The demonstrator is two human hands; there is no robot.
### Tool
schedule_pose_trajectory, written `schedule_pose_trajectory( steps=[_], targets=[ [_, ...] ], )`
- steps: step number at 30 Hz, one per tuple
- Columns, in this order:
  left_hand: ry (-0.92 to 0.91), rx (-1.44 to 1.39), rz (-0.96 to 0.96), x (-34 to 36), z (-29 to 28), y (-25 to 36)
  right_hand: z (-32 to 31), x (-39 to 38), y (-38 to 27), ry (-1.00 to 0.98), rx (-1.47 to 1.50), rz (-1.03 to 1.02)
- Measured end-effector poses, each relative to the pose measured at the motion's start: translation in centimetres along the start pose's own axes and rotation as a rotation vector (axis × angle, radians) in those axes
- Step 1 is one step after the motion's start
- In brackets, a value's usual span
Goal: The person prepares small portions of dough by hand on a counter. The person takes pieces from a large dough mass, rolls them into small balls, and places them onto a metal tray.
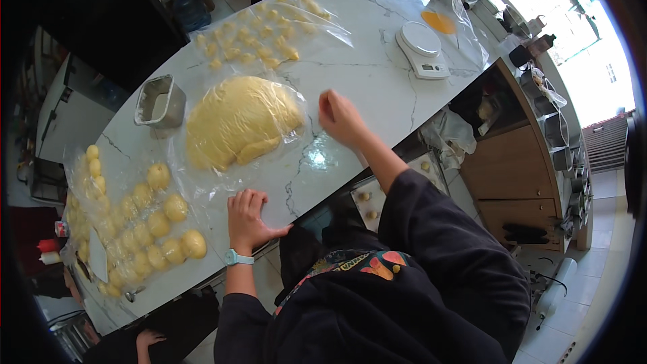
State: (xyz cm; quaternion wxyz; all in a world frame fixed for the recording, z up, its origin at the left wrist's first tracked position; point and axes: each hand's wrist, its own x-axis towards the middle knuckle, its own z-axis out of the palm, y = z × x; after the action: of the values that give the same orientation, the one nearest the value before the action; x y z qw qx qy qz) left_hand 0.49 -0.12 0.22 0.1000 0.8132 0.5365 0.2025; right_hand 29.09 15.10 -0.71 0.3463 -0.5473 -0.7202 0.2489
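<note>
On the marble counter lies a large mound of yellow dough (246, 120), covered with clear plastic film. My right hand (340, 118) is just right of the mound, above the counter, its fingers curled in. What it holds, if anything, is hidden. My left hand (248, 219) rests at the near counter edge below the dough, holding nothing, fingers flat and thumb stretched out. To its left sit rows of round dough balls (158, 223), many under plastic film. Across the counter, small dough pieces (259, 34) lie beneath another plastic sheet.
A metal tin (160, 102) stands left of the mound. A white kitchen scale (423, 50) and an orange disc (438, 22) are at the far right. Below the counter edge is a tray (367, 203) with dough pieces. Another person's hand (149, 337) shows at lower left.
</note>
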Motion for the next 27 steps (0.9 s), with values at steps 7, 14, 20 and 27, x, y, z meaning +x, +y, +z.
schedule_pose_trajectory(
  steps=[7, 14, 20, 27],
  targets=[
    [-0.021, -0.032, 0.013, 0.5, 0.1, 0.3, -4.5, -1.7, 5.3, 0.121, -0.298, -0.106],
    [0.025, -0.034, -0.002, 0.2, -0.4, 0.2, 0.2, -5.1, 1.6, 0.134, 0.157, -0.023],
    [0.009, -0.045, 0.002, 0.9, -0.3, 0.5, -4.5, -2.7, 2.6, 0.174, 0.252, 0.127],
    [0.037, -0.027, -0.012, -0.4, -0.1, -0.1, -0.9, -5.4, 1.2, -0.182, 0.081, -0.231]
  ],
)
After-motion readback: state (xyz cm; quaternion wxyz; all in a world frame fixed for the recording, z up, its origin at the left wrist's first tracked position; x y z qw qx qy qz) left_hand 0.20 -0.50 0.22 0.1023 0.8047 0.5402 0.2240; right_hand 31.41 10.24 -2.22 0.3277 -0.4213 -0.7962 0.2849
